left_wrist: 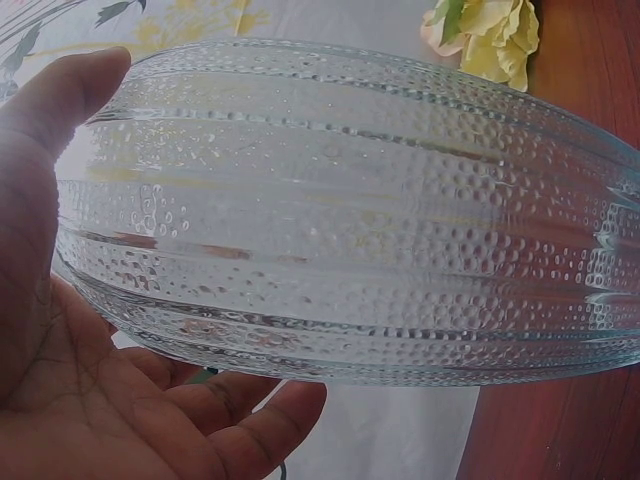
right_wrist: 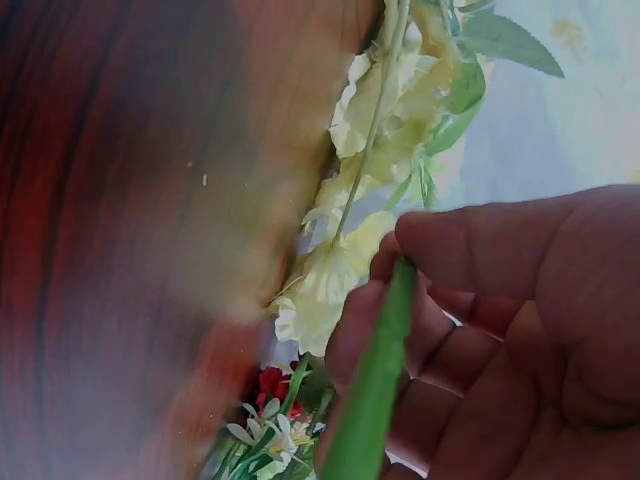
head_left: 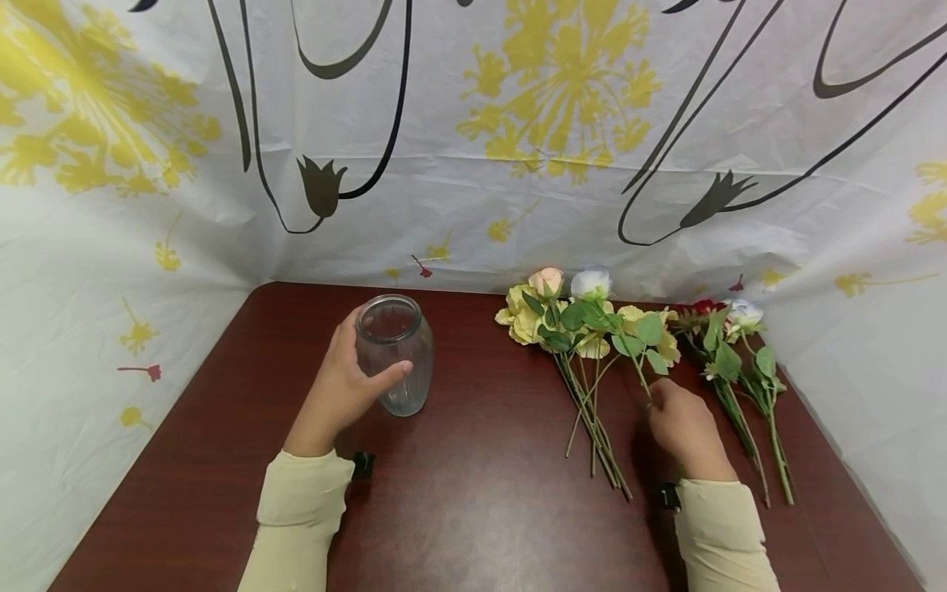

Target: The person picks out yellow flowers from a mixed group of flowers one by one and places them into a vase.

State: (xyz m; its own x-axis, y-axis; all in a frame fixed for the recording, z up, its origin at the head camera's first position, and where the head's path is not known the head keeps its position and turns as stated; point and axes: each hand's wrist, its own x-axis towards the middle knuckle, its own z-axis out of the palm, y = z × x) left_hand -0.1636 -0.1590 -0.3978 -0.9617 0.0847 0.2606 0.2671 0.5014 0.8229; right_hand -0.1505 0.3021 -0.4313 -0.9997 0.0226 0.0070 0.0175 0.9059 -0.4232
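Observation:
My left hand [head_left: 344, 382] grips a clear glass vase [head_left: 414, 374] from its left side, thumb across the front and fingers behind. In the left wrist view, dimpled, ribbed glass [left_wrist: 330, 210] fills most of the picture between thumb and fingers. Whether the vase's base touches the table cannot be told. On the right, my right hand [head_left: 688, 427] pinches a green flower stem [right_wrist: 375, 375] between thumb and fingers. That stem runs up past leaves, apparently to a white rose [head_left: 590, 284]. Yellow flowers [head_left: 524, 316] and a peach rose [head_left: 546, 282] lie just left of this hand.
Bare stems [head_left: 592, 427] of the yellow bunch point toward me on the dark red-brown table [head_left: 473, 510]. More flowers, a red one [head_left: 703, 307] and a pale one [head_left: 743, 312], lie right of my right hand. A patterned white sheet [head_left: 444, 214] hangs behind the table.

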